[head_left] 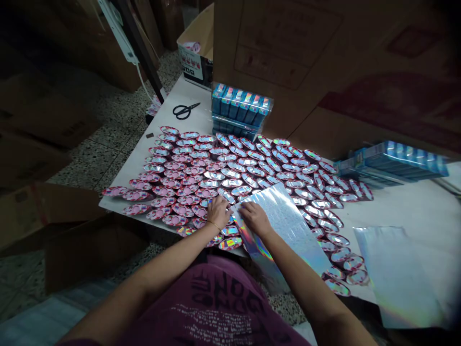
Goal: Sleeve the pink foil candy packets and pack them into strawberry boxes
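Note:
Many oval, shiny red-edged packs stand close together in rows over the white table. Those on the left have pink round centres; the others look silver. A silvery holographic sheet lies over some of them, slanting down past the table's front edge. My right hand grips the upper left corner of this sheet, fingers bent. Just left of that corner is my left hand, its fingers pinched together over the packs; what lies between its fingertips is too small to make out.
Black scissors lie at the back left. Blue boxed packs stand behind the rows, with more blue packs at the right. Large cardboard boxes rise behind. Another silvery sheet lies at the right front.

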`<move>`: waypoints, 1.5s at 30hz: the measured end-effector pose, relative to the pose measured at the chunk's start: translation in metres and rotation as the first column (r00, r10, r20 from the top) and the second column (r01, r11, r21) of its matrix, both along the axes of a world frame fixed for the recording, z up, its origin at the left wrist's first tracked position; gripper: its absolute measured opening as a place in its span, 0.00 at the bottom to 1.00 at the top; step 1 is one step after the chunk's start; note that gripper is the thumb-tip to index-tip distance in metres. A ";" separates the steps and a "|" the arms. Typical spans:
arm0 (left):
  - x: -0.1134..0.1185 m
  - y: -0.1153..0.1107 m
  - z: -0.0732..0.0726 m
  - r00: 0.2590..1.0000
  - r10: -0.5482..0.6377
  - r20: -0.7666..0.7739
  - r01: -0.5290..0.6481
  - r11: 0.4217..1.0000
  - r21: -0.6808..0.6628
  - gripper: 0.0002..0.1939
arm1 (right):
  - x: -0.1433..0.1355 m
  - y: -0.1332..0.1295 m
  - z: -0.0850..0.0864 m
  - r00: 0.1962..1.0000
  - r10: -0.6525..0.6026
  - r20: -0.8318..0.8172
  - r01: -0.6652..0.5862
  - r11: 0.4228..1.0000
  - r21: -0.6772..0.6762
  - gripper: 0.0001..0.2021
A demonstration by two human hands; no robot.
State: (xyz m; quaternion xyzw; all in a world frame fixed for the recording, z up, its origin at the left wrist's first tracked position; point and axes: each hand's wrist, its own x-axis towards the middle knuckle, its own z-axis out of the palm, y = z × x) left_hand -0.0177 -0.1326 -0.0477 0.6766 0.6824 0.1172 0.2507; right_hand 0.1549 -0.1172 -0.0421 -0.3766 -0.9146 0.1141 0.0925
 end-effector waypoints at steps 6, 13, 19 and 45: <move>0.000 0.003 0.000 0.996 0.051 0.072 -0.049 0.998 -0.038 0.09 | -0.005 0.016 0.070 0.872 -0.407 -0.272 0.302 0.885 -0.355 0.07; -0.020 0.016 0.005 0.481 0.395 0.783 -0.172 0.918 -0.358 0.11 | -0.036 0.052 0.066 0.389 -0.878 -0.279 0.257 0.394 -0.882 0.09; -0.048 0.036 0.012 0.153 0.575 0.804 -0.337 0.795 -0.504 0.17 | -0.077 0.060 0.033 0.150 -0.970 -0.189 0.151 0.212 -0.966 0.11; -0.077 0.148 0.001 0.938 0.314 -0.145 -0.334 0.931 -0.146 0.14 | -0.129 0.146 -0.036 0.608 -0.732 -0.307 0.701 0.676 -0.226 0.10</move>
